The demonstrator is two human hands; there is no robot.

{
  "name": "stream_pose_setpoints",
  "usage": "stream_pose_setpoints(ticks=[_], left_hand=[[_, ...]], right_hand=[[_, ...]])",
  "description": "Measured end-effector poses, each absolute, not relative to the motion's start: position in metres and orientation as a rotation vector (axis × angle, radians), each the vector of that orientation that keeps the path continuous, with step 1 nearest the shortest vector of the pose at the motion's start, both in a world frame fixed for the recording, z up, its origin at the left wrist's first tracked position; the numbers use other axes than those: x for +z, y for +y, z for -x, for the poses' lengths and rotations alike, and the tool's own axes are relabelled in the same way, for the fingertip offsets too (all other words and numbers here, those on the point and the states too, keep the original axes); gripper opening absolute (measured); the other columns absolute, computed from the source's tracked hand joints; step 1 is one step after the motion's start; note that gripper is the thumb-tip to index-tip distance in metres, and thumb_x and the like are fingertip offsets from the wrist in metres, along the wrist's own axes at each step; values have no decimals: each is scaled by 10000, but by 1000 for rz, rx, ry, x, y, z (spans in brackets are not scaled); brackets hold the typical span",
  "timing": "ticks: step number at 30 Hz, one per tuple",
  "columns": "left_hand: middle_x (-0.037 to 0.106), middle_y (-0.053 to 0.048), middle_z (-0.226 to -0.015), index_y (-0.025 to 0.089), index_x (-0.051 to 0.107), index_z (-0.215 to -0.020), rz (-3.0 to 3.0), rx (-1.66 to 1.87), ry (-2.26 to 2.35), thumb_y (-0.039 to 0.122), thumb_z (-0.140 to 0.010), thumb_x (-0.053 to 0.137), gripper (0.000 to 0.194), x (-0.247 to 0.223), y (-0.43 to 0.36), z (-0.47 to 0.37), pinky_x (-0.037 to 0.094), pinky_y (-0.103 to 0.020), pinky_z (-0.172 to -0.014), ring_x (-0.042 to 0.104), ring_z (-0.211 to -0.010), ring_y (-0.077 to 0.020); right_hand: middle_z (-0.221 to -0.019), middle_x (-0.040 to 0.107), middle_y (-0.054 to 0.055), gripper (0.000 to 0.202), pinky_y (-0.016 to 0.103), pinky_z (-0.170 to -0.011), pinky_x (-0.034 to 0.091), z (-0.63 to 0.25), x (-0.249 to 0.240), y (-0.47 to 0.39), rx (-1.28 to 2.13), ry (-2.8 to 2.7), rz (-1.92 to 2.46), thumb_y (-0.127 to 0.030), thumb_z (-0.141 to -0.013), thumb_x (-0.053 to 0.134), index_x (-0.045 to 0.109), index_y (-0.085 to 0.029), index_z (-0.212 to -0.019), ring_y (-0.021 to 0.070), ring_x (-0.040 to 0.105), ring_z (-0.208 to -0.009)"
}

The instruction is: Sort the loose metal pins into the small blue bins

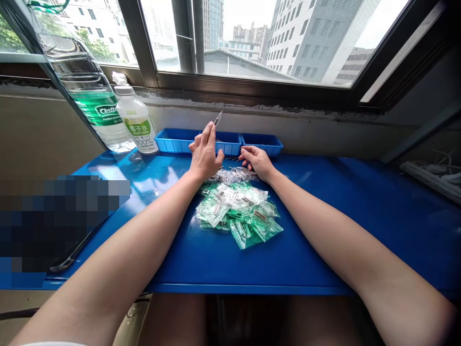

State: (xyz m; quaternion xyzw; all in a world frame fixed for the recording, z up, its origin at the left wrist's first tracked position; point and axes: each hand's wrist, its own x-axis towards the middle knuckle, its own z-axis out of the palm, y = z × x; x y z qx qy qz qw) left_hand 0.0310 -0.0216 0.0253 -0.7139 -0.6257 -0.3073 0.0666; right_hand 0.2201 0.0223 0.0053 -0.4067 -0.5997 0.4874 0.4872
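Note:
My left hand [206,156] is raised in front of the blue bin. Its fingers are closed on a slim, pale pointed thing [218,117], whose tip sticks up past the fingertips; its kind is unclear. My right hand [258,163] has thumb and forefinger pinched together near the bin's front. Whatever lies between them is too small to make out. Thin metal pins [232,158] lie by its fingertips. Below both hands spreads a pile of small clear and green plastic bags [239,206], several with short metal pins inside.
A blue divided bin [176,142] stands along the wall, beneath the window. At the left are a large water bottle [95,103] and a smaller coconut water bottle [139,122]. A blurred dark object [65,221] covers the blue table's [317,211] left side. White cables [442,168] lie far right.

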Motion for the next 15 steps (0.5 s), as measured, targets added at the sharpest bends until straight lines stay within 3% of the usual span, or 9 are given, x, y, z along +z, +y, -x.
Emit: stream_pose_setpoints(ticks=[5, 9, 15], left_hand=[[237, -78, -1649, 242, 250, -1583, 2246, -691, -2086, 457, -871, 469, 775, 15, -12, -25, 294, -589, -1099, 300, -1420, -395], [250, -74, -1645, 271, 274, -1574, 2256, -725, -2055, 463, -871, 469, 754, 11, -9, -23, 299, -597, -1096, 311, -1419, -389], [229, -67, -1652, 279, 262, -1577, 2270, -704, -2058, 441, -852, 488, 777, 10, -9, -23, 329, -599, -1078, 313, -1422, -396]], right_hand=[[-722, 669, 16, 404, 183, -400, 347, -221, 3, 24, 1171, -1535, 979, -489, -745, 770, 645, -165, -951, 82, 538, -529], [-725, 678, 21, 359, 209, -462, 411, -222, 2, 24, 1133, -1597, 987, -469, -741, 763, 670, -167, -914, 98, 550, -554], [-843, 719, 41, 279, 317, -731, 512, -224, 2, 15, 742, -2013, 924, -353, -716, 763, 724, -184, -934, 183, 638, -764]])
